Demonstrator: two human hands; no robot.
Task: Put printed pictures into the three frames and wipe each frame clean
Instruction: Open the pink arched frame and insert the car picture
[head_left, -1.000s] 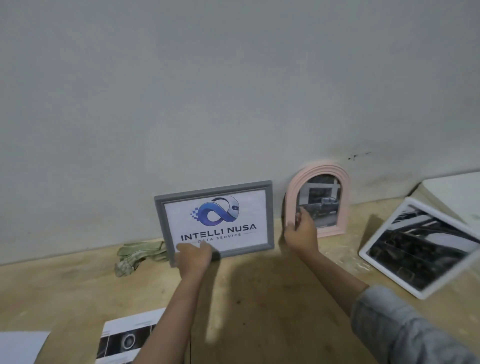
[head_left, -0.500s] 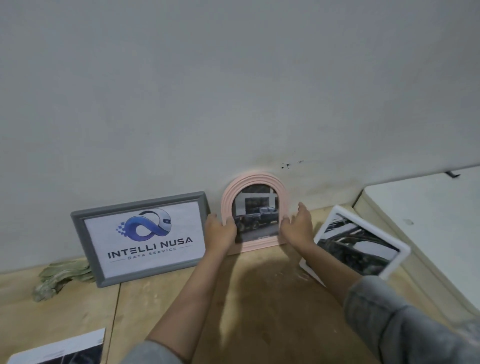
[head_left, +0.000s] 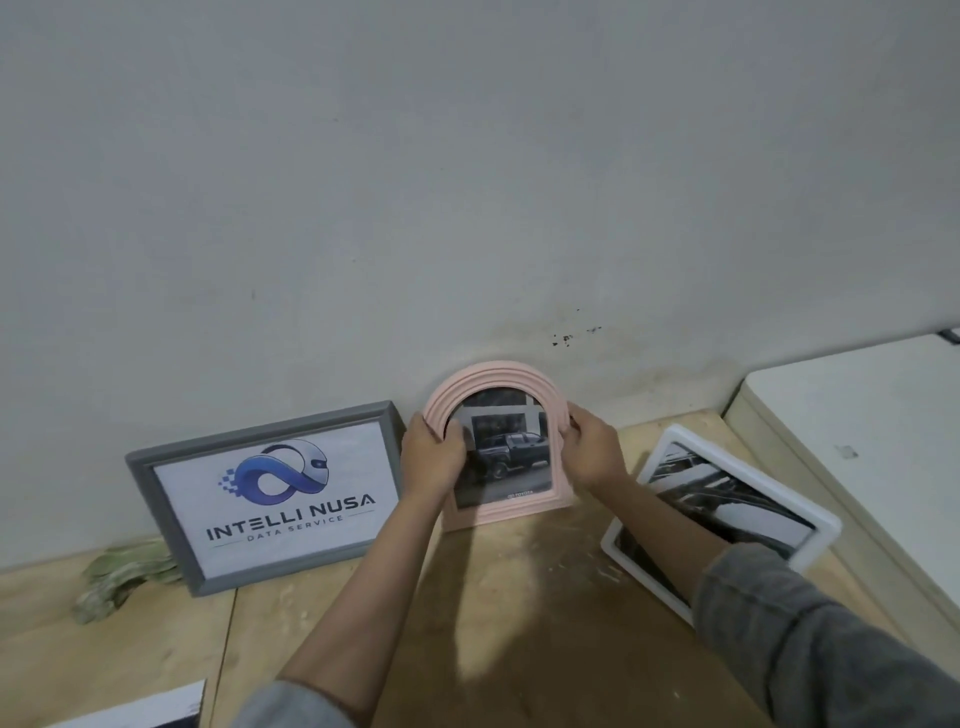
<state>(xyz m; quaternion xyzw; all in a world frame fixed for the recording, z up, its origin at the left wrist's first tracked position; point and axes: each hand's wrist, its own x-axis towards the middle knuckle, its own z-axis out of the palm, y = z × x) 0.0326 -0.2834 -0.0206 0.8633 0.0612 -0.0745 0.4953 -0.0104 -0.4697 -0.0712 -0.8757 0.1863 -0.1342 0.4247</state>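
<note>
Arms: both forearms reach forward from the bottom edge toward the wall, grey sleeves pushed up near the elbows.
Left hand (head_left: 434, 451): curled round the left edge of the pink frame (head_left: 511, 512), fingers wrapped over the front rim.
Right hand (head_left: 595, 448): gripping the frame's right edge, fingers bent onto the rim, thumb side toward the camera.
Pink frame: arch-topped, ridged moulding, matte finish; stands on the desk (head_left: 519, 613) against the wall (head_left: 467, 182), between the 2 hands. It holds a black-and-white print of a pickup truck.
Grey frame (head_left: 137, 470): rectangular, plain flat border, leaning on the wall just left of the pink one, showing a blue logo and "INTELLI NUSA".
White frame (head_left: 826, 525): rounded corners, glossy, lying tilted on the desk to the right, partly under the right forearm.
Cloth (head_left: 122, 574): crumpled, pale green, beside the grey frame's lower left corner.
Desk: light, raw-looking wood with a seam.
</note>
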